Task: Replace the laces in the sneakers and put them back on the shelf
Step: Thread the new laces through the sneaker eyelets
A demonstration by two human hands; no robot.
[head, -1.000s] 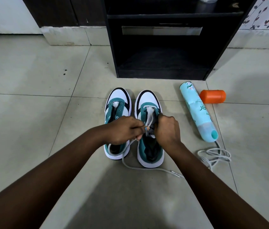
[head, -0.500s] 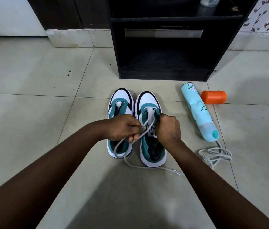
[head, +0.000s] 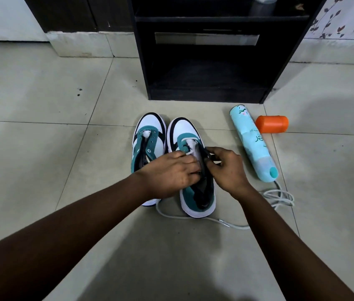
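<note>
Two teal-and-white sneakers sit side by side on the tile floor (head: 41, 148), toes toward the black shelf unit (head: 210, 61). Left hand (head: 169, 174) lies over the tongue of the right sneaker (head: 193, 170), fingers curled on the white lace (head: 190, 152) at the lower eyelets. Right hand (head: 226, 168) pinches the far-side eyelet flap, thumb and forefinger nearly closed; whether it also has a lace end, cannot tell. Left sneaker (head: 148, 142) is unlaced, eyelets bare. Lace tail (head: 193, 218) runs around the heel and along the floor to the right; a second loose lace (head: 280, 196) is coiled near the right wrist. Handling guess: lace is soft, limp, light, so grip it at the stiff tip to feed holes; the flap flexes, so pinching close to the eyelet makes sense. Sneakers look light, likely to slide on smooth tile if tugged. Room: open floor left and near; on the right a turquoise spray can (head: 252, 144) and an orange cap (head: 271, 124) lie close. Lower shelf bay looks open straight ahead.
</note>
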